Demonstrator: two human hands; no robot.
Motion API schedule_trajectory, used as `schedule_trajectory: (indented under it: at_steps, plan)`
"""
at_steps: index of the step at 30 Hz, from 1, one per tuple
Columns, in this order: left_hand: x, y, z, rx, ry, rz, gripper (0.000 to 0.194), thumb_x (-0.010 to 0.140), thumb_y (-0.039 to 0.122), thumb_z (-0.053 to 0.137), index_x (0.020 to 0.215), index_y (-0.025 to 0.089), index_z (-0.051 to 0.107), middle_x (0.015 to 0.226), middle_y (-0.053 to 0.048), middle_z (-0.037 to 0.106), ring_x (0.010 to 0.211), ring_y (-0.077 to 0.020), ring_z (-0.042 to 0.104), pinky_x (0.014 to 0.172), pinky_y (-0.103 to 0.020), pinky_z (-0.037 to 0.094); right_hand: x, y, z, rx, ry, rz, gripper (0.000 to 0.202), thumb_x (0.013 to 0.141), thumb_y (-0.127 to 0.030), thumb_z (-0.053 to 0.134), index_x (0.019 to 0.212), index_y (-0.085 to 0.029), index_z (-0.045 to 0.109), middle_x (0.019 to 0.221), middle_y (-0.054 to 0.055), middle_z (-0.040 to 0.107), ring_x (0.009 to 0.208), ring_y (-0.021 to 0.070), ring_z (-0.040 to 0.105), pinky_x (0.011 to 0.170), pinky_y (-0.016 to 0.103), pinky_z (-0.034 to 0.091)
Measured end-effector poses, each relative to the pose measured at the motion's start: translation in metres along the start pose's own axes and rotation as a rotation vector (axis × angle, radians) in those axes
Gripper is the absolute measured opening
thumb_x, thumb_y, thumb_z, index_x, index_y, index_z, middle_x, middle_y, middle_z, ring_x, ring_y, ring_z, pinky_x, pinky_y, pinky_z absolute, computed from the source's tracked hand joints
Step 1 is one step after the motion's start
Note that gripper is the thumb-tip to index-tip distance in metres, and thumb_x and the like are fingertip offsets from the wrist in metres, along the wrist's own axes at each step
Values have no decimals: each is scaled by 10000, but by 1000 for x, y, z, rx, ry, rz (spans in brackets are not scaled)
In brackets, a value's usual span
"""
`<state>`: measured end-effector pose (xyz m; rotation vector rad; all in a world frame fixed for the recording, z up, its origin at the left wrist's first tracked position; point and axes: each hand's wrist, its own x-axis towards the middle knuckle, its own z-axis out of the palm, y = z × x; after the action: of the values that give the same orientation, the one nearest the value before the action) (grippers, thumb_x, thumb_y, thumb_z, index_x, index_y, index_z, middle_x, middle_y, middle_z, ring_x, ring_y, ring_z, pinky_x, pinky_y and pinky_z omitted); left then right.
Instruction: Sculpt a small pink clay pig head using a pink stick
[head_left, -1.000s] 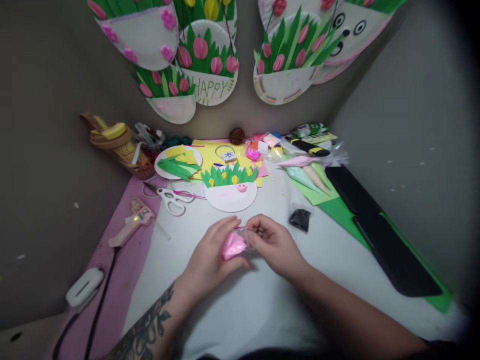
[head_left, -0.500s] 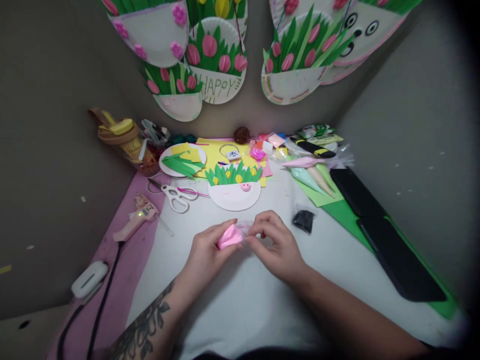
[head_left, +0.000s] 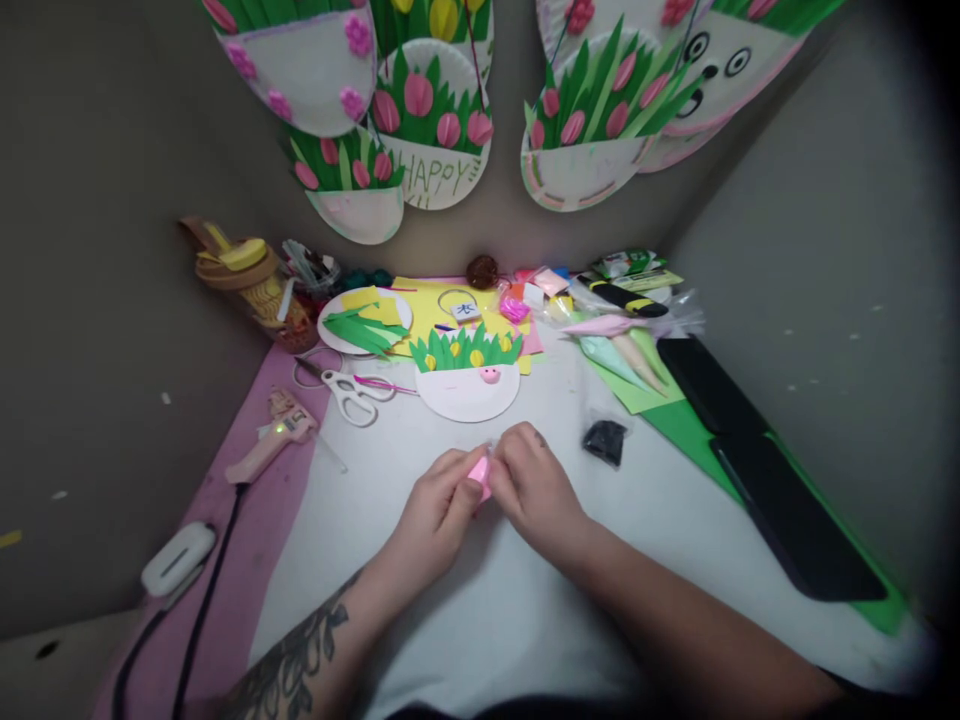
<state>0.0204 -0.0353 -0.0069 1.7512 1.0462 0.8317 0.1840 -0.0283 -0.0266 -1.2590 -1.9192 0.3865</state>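
Between my two hands is a small clear bag of pink clay (head_left: 479,476), mostly covered by fingers. My left hand (head_left: 442,505) is closed around its pink body, thumb on top. With curled fingers, my right hand (head_left: 536,485) grips the bag's clear end close beside the left. Just beyond them lies a half-round paper-plate basket (head_left: 469,393) with green paper grass, yellow flowers and a small pink face-like piece (head_left: 490,375). To the right of my right hand rests a clear packet of black material (head_left: 604,441).
White-handled scissors (head_left: 352,395) and a pink glue gun (head_left: 274,437) with a cord lie on the left. A tumbler (head_left: 251,290) stands behind them. On the right are piping bags (head_left: 619,355) and a black folding case (head_left: 787,500). Decorated plates (head_left: 442,130) hang on the wall.
My hands have drawn together over the bag. The right fingers have curled into a tighter grip on its end, and less of the pink shows.
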Motion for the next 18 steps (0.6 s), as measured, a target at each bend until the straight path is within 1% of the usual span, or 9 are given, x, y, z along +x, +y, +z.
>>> schedule_trajectory:
  at_steps: [4,6,7,10,12,13,15,17,18]
  plan:
    - [2,-2,-4,31,59,-77,418,968,371,402,1251,147,614,895,-66,625,821,-162,586,769,-283,475,-1,-3,-7,55,121,-116,133,871,-121,455,782,-220,454,784,28,499,790,187,485,710,336,420]
    - [2,-5,-6,50,94,-76,398,963,353,421,1252,158,614,959,-81,646,872,-167,606,800,-292,487,-1,-5,-11,134,158,-122,121,876,-125,455,796,-214,474,794,27,509,801,181,495,723,336,423]
    - [2,-7,-7,70,101,-41,389,958,344,434,1260,172,608,994,-86,651,904,-170,611,819,-297,490,0,-6,-12,178,151,-86,114,880,-144,464,791,-212,485,788,23,511,790,175,499,711,328,421]
    - [0,-12,-6,147,108,107,386,935,349,481,1284,224,590,1104,-97,640,1022,-189,596,894,-322,478,1,-7,-12,311,102,122,167,895,-223,495,728,-211,492,726,-2,499,701,149,490,633,292,402]
    - [-1,-14,-5,117,107,101,469,921,416,497,1347,221,525,1148,-112,629,1044,-205,592,901,-334,477,2,-7,-11,380,89,180,207,906,-243,499,702,-211,481,702,-12,491,667,136,481,617,281,397]
    - [0,-14,-5,61,96,48,530,925,461,470,1388,203,470,1109,-116,642,987,-203,610,862,-328,491,2,-6,-10,406,81,169,211,911,-238,493,703,-210,479,712,-9,499,680,136,492,632,281,405]
    - [0,-13,-5,-60,51,-90,617,939,536,380,1419,148,403,896,-84,668,753,-172,621,707,-291,503,2,-6,-10,437,59,113,187,915,-222,489,728,-211,488,755,3,525,732,142,520,671,286,425]
    - [0,-11,-4,-91,25,-171,606,941,559,341,1342,124,476,708,-28,624,595,-148,562,600,-263,467,1,-6,-10,417,51,82,169,908,-211,500,739,-212,492,785,9,532,763,146,532,692,288,436]
    - [-1,-10,-4,-69,32,-175,571,936,555,361,1277,127,527,692,-24,616,600,-151,561,600,-262,460,0,-6,-9,381,66,83,173,902,-206,507,730,-212,487,788,10,520,766,146,529,691,287,438]
